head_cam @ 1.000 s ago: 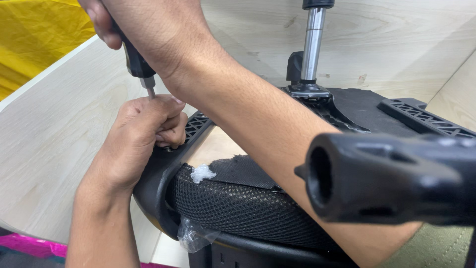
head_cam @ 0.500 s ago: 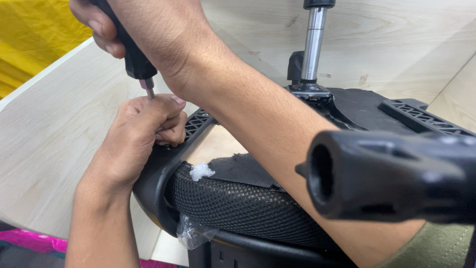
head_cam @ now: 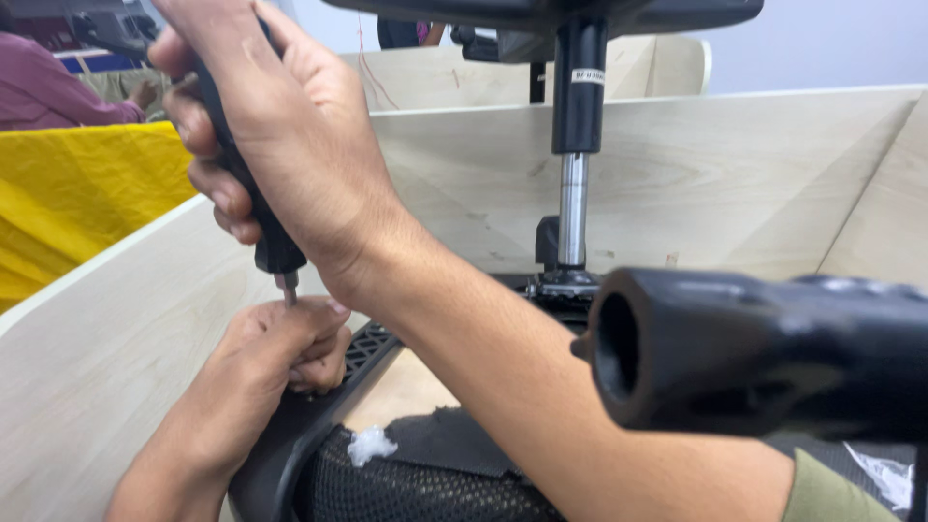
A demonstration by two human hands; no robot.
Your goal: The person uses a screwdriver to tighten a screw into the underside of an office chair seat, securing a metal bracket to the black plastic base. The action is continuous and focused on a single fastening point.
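Your right hand (head_cam: 290, 145) is clenching the black handle of a screwdriver (head_cam: 253, 213), held upright at about ten o'clock from the frame's middle, its tip dropping into your left hand (head_cam: 275, 358). Those left fingers are curling shut around the tip on the rim of the black chair frame (head_cam: 290, 435) (whatever they are pinching is hidden). The handle is looking stiff and grippy, so take it high. The frame is probably rigid and heavy; the mesh (head_cam: 406, 488) is soft. A blurred black tube (head_cam: 764, 353) at three o'clock is blocking the view beyond.
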